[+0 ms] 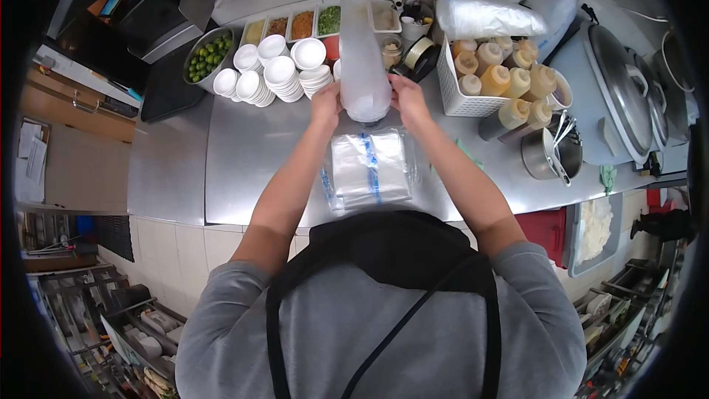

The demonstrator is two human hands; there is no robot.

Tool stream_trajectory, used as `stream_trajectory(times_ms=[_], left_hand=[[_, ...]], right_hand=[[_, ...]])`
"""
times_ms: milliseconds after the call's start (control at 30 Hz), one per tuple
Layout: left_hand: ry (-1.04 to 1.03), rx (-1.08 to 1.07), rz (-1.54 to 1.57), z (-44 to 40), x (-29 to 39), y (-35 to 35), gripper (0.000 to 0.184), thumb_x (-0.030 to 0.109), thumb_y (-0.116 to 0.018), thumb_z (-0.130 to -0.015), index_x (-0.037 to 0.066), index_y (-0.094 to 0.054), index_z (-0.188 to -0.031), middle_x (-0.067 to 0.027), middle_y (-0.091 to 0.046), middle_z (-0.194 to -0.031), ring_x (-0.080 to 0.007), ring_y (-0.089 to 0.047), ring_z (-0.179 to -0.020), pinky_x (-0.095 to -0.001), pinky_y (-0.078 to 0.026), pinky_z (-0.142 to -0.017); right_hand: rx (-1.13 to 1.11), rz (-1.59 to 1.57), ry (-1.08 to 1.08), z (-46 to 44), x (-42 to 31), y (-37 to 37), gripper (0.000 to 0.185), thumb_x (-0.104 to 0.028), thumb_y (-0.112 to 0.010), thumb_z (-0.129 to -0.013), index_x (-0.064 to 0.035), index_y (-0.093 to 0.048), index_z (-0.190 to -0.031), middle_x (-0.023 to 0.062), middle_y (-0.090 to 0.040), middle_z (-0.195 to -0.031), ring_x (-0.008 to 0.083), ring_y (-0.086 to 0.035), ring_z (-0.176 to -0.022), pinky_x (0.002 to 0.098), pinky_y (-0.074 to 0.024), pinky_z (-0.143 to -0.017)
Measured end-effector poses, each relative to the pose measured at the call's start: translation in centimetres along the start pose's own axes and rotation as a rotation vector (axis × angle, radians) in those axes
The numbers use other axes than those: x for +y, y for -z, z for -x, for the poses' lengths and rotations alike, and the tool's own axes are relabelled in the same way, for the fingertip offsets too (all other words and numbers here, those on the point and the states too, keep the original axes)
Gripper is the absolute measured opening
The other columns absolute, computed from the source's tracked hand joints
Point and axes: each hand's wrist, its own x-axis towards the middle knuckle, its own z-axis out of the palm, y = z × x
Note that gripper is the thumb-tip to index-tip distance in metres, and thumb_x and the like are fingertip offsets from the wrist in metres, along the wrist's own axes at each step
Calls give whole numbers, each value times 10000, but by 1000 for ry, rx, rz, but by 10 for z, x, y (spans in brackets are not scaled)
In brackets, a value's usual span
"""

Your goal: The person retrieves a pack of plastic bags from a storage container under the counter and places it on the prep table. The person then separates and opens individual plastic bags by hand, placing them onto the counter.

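A tall, frosted, see-through plastic column (365, 66) stands up in front of me over the steel counter. It looks like a long sleeve or a stack of clear plastic pieces; I cannot tell which. My left hand (326, 106) grips its lower left side, and my right hand (409, 100) holds the lower right side. The fingertips of both hands are partly hidden. Nearer to me, below both hands, a flat pack of clear plastic bags (351, 170) with blue print lies on the counter. White paper cups (280, 72) stand in several stacks just left of my left hand.
A bowl of limes (230, 66) and food trays (302, 25) line the back. On the right are a white basket (473, 106) of sauce bottles, a metal pot (538, 157) with utensils and a large lidded cooker (619, 89). A tape roll (421, 53) lies behind my right hand.
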Motion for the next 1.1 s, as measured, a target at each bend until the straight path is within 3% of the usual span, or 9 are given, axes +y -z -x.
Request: stream_trajectory(times_ms=[100, 200, 267, 400, 500, 667, 800, 1000, 1100], left_hand=[[99, 9, -119, 20, -3, 30, 237, 221, -559, -811, 14, -566, -927, -29, -534, -782, -85, -493, -640, -210, -401, -550], [25, -167, -348, 54, -17, 54, 269, 230, -602, -776, 30, -571, -954, -23, -549, -842, -101, -502, -701, -229, -417, -583], [-288, -445, -834, 80, -16, 51, 336, 233, -658, -703, 74, -576, -987, -25, -572, -832, -145, -515, -720, -282, -431, -615], [-940, -489, -1182, 106, -8, 38, 343, 213, -688, -631, 116, -607, -950, -30, -591, -834, -199, -529, -731, -334, -426, -658], [-398, -703, -1157, 107, -6, 39, 183, 208, -682, -625, 77, -643, -746, -70, -606, -777, -254, -540, -728, -350, -409, -706], [-635, -742, -1148, 137, 16, 16, 150, 167, -679, -644, 46, -600, -686, -99, -568, -679, -259, -540, -700, -339, -415, -655], [-570, -826, -1062, 145, 35, 10, 244, 145, -698, -623, -12, -573, -762, -118, -577, -697, -219, -549, -636, -313, -421, -603], [-381, -935, -987, 161, 78, -3, 209, 98, -613, -693, -30, -575, -855, -107, -562, -793, -162, -532, -729, -272, -407, -651], [-10, -662, -434, 164, 86, 10, 177, 128, -594, -725, 20, -587, -865, -95, -551, -779, -167, -527, -727, -267, -409, -658]], right_hand=[[84, 586, 551, 20, 42, 43, 158, -203, -551, -810, -85, -613, -896, 10, -537, -828, 111, -493, -702, 235, -387, -613], [-17, 996, 567, 80, 63, 54, 84, -138, -547, -748, -104, -624, -749, 71, -539, -848, 219, -490, -772, 317, -380, -652], [-181, 1431, 935, 105, 61, 55, 31, -116, -582, -683, -99, -607, -679, 51, -525, -933, 235, -474, -843, 340, -360, -701], [-242, 1367, 883, 117, 45, 49, 70, -87, -593, -644, -103, -598, -712, 37, -509, -982, 232, -449, -914, 381, -334, -755], [-191, 1222, 896, 126, 22, 40, 141, -96, -602, -643, -121, -596, -781, 47, -530, -952, 239, -468, -907, 390, -334, -758], [-414, 1242, 749, 138, -1, 24, 138, -217, -625, -652, -162, -617, -778, 12, -585, -769, 207, -527, -827, 433, -290, -860], [-260, 1349, 1136, 141, -18, 17, 201, -301, -615, -593, -125, -587, -685, 12, -558, -688, 198, -508, -805, 392, -328, -812], [-276, 1030, 1178, 154, -59, 4, 106, -208, -604, -626, -125, -542, -648, 13, -522, -691, 184, -459, -767, 345, -328, -744], [-199, 1000, 1235, 164, -80, -4, 123, -197, -610, -639, -103, -533, -648, 24, -524, -697, 200, -472, -760, 330, -347, -703]])
